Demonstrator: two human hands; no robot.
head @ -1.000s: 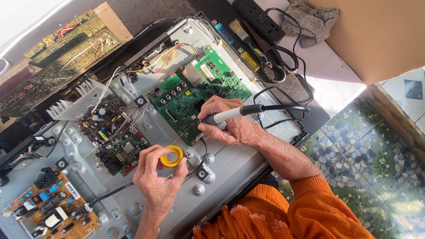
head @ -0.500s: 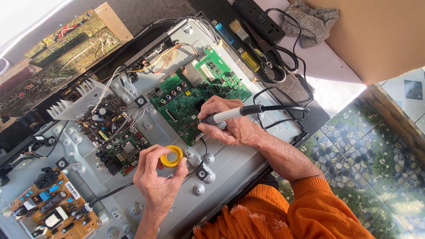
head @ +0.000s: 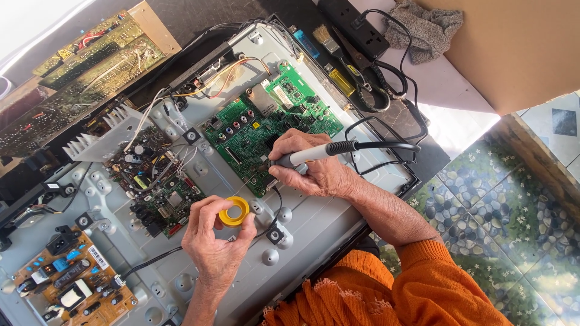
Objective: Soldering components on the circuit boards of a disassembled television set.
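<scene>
Grey metal chassis fills the bench. Soldering iron gripped in right hand, tip down on green circuit board. Left hand pinches yellow solder spool just below it. Brown power board far left, black power strip up top.

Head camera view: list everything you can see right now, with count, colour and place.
Main circuit board: one, green, centre of the grey metal back panel.
Power board: one, dark with wires, left of the green board.
Brown board: one, bottom left.
Spare boards: a couple, greenish, top left.
Power strip: one, black, top.
Brush: one, beside the strip.
Cloth: one, grey, top right.
Soldering iron: one, grey and black, in the right hand.
Yellow spool: one, in the left hand.
Sleeve: orange, bottom right.
</scene>
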